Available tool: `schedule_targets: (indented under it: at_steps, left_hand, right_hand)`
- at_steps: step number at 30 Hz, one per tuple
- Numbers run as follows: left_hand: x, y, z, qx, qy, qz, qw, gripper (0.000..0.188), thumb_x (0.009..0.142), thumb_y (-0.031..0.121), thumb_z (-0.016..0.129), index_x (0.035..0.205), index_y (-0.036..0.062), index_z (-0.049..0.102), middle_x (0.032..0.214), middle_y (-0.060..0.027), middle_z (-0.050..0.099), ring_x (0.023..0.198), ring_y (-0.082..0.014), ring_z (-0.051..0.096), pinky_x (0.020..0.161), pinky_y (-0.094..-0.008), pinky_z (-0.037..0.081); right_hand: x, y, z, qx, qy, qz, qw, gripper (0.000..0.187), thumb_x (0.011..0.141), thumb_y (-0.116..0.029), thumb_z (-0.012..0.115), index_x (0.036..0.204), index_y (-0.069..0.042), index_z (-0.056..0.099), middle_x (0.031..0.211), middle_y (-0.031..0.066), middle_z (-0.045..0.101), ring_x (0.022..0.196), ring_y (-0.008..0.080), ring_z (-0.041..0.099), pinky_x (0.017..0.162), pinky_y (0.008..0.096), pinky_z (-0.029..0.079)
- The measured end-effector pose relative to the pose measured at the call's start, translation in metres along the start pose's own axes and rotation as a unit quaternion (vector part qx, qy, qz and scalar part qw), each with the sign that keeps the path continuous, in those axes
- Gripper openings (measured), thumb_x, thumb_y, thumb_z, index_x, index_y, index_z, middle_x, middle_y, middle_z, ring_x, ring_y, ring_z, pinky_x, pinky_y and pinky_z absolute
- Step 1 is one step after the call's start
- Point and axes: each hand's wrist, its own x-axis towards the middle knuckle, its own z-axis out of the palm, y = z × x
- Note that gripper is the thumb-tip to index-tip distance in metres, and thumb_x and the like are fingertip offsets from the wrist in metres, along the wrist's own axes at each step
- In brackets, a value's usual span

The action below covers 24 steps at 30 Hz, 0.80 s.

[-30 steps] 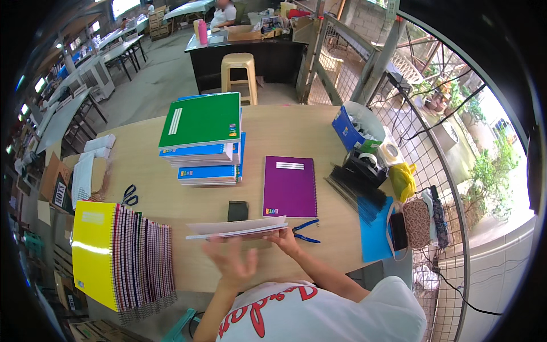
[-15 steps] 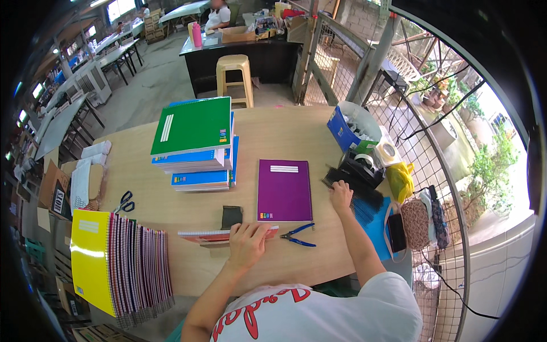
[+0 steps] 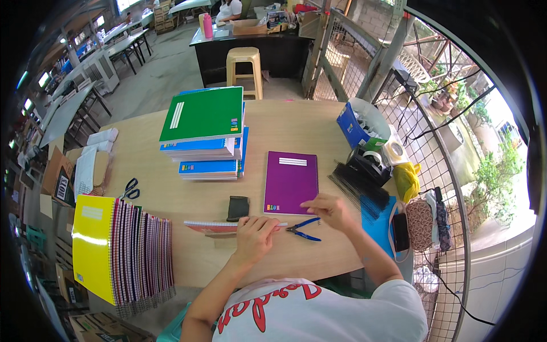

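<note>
My left hand (image 3: 256, 238) is closed over the top edge of a thin notebook (image 3: 206, 228) with a reddish cover, which stands on its long edge in front of me. My right hand (image 3: 335, 212) hovers at the lower right corner of a purple notebook (image 3: 292, 183), fingers pinched; whatever they hold is too small to make out. Blue-handled cutting pliers (image 3: 306, 235) lie open between the hands. Just beyond my left hand sits a small dark block (image 3: 238, 208). A pile of black binding coils (image 3: 360, 186) rests right of the purple notebook.
A stack of notebooks topped with green (image 3: 205, 114) stands at the far left. Spiral notebooks with a yellow cover (image 3: 94, 245) line the near left, by scissors (image 3: 130, 189). A tape dispenser (image 3: 367, 165), blue box (image 3: 362, 125) and yellow bag (image 3: 406, 179) crowd the right edge.
My right hand has moved left from the binding coils to the purple notebook's corner, its fingers now pinched. My left hand stays on the upright notebook. The whole view has shifted slightly.
</note>
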Motion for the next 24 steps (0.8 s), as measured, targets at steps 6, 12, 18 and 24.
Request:
schedule_targets:
  at_steps: [6,12,18,24]
  left_hand:
    - [0.000,0.008,-0.003,-0.010,0.008,0.008,1.000,0.018,0.079,0.010,0.075,0.095,0.0155,0.069,0.090,0.0027,0.069,0.081,-0.0178,0.063,0.077,-0.0361,0.037]
    - [-0.006,0.011,-0.007,0.001,0.007,0.013,1.000,0.018,0.079,0.012,0.076,0.095,0.0160,0.069,0.091,0.0031,0.070,0.083,-0.0167,0.064,0.079,-0.0361,0.037]
    - [-0.006,0.010,-0.006,-0.005,0.013,0.013,1.000,0.017,0.078,0.012,0.076,0.094,0.0163,0.069,0.092,0.0034,0.070,0.082,-0.0169,0.063,0.080,-0.0362,0.038]
    - [-0.002,0.008,-0.006,-0.008,0.010,0.010,1.000,0.017,0.078,0.011,0.075,0.093,0.0164,0.069,0.090,0.0033,0.069,0.082,-0.0173,0.062,0.078,-0.0366,0.038]
  right_hand:
    - [-0.009,-0.008,0.029,0.116,0.001,-0.036,0.993,0.024,0.084,0.001,0.073,0.105,-0.009,0.078,0.089,0.0072,0.070,0.079,0.0205,0.068,0.066,0.0316,0.052]
    - [-0.002,-0.013,0.029,0.141,-0.006,-0.076,0.987,0.020,0.081,0.002,0.074,0.098,-0.008,0.077,0.092,0.0062,0.071,0.083,0.0220,0.066,0.069,0.0340,0.054]
    - [0.001,-0.010,0.025,0.089,0.000,-0.109,0.990,0.024,0.074,0.004,0.077,0.093,-0.010,0.077,0.093,0.0032,0.071,0.091,0.0213,0.064,0.078,0.0354,0.054]
    - [-0.003,-0.007,0.027,0.138,-0.033,-0.119,0.983,0.022,0.074,0.005,0.077,0.092,-0.009,0.077,0.094,0.0041,0.071,0.091,0.0216,0.066,0.077,0.0349,0.055]
